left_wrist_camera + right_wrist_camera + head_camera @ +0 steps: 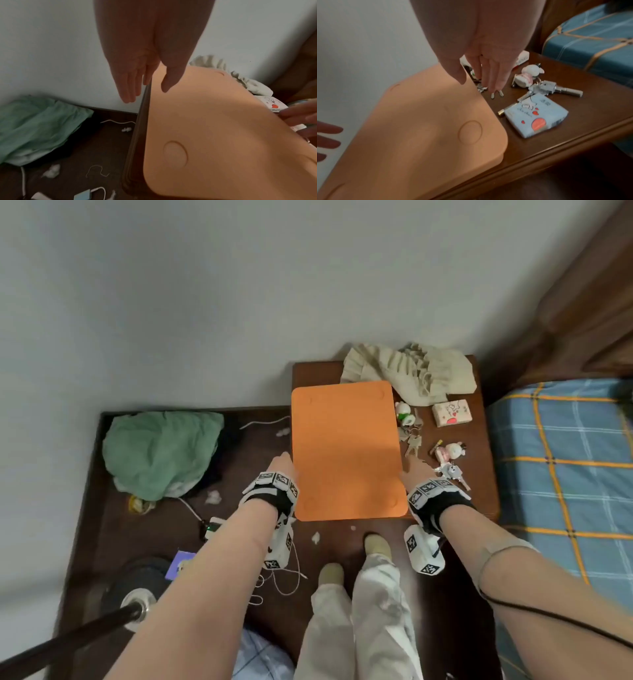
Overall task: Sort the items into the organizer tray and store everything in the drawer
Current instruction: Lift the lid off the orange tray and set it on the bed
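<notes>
An orange organizer tray lies bottom-up on the left part of a brown nightstand. My left hand is at its left edge, thumb over the top and straight fingers down the side. My right hand is at the right edge, thumb on the rim and fingers pointing down at the nightstand top. Right of the tray lie keys, a pink-white figure keychain, a green-white figure, a pink tissue pack and a blue tissue pack.
A beige ruffled cloth covers the nightstand's back. A blue checked bed adjoins it on the right. On the dark floor to the left are a green cloth, white cables and paper scraps. A dark pole crosses the lower left.
</notes>
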The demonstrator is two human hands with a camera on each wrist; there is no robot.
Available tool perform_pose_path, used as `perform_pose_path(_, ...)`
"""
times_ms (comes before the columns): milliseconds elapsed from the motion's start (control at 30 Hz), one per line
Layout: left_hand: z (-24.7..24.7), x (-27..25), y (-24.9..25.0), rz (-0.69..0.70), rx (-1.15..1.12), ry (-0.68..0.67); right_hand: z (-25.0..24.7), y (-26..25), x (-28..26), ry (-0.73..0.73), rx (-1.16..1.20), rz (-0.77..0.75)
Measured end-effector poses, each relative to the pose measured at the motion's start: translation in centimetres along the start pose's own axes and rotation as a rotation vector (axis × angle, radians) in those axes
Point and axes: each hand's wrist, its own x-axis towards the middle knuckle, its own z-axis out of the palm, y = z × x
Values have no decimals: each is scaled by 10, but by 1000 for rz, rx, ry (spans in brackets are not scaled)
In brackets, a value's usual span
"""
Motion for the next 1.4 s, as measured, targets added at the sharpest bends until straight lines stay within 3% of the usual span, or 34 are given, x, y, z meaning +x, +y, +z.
perform_pose_path(100,10,3,-2,-25,15,-71,9,1,7,5,31,32)
perform_pose_path(433,11,8,-11,-115,-223,47,14,8,12,187,218,-14)
perform_pose_path(767,-29,-27,-13,-11,-336,144,-8,-1,-35,193,384,-84)
perform_pose_path(900,-57,-55,-2,124,-452,177,-39,-10,-72,260,556,-142)
perform_pose_path(1000,-73,-83,19,236,-528,92,-72,-16,-110,333,684,-250)
perform_pose_path(1100,-86,-120,55,400,-515,2,-104,-15,-151,508,737,-371)
perform_pose_path(1266,-102,-198,139,729,-665,-26,-148,0,-224,883,607,-498)
perform_pose_path(1400,-97,-254,206,856,-914,-260,-163,28,-253,934,377,-534)
